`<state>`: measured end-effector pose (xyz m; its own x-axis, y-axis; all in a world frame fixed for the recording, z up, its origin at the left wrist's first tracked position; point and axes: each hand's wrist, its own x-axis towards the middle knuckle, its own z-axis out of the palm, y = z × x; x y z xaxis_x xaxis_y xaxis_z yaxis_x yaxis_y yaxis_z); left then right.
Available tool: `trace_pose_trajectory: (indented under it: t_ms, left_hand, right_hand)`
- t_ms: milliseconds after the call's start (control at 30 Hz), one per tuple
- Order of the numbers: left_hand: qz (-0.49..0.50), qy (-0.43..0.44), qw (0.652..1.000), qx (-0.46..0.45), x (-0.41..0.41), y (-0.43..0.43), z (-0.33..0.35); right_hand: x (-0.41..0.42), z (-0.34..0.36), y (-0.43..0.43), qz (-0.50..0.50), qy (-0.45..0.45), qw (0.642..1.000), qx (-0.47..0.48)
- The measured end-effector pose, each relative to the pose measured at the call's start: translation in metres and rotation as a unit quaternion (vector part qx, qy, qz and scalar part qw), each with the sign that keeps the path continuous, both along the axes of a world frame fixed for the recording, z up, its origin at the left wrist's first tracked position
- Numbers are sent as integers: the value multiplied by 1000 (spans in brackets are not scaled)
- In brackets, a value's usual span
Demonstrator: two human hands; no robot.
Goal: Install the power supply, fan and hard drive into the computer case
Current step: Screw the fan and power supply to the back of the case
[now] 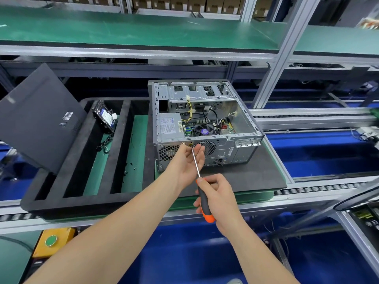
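The grey box-shaped power supply (169, 128) sits inside the open silver computer case (245, 119) — apparently being screwed in. The right hand (218, 194) grips an orange-and-black screwdriver (205, 203); the left hand (186, 159) pinches its shaft — the tip needs seating squarely next.

Beyond the left hand (185, 160) and the right hand (217, 195), past the counter (256, 196), a green shelf (143, 31) spans the full width. It rests on a grey aluminium frame (283, 58), with one slanted post rising up and to the right of both hands. Brown boxes (184, 4) line the far top, behind the shelf. Roller rails (320, 189) run off just to the right of the right hand, and a second track (307, 117) lies farther back. A blue surface (328, 152) shows between and below them. Low and well to the left of the left hand sits a yellow box (61, 247) with a round green button (50, 240). The light is bright and even, with soft glare on the shelf.
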<state>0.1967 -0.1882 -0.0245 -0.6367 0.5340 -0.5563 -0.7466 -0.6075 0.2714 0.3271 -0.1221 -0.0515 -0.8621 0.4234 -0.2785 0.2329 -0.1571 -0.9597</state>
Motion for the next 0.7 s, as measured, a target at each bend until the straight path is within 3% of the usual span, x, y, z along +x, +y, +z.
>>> trace_pose_trajectory:
  t_ms: [233, 700]
  left_hand:
    - [7, -6, 999, 39, 4, -1, -7]
    - [-6, 26, 999, 23, 5, -9, -9]
  right_hand:
    - [5, -7, -1, -17, 13, 999, 30]
    - [6, -10, -2, -11, -15, 1000, -18]
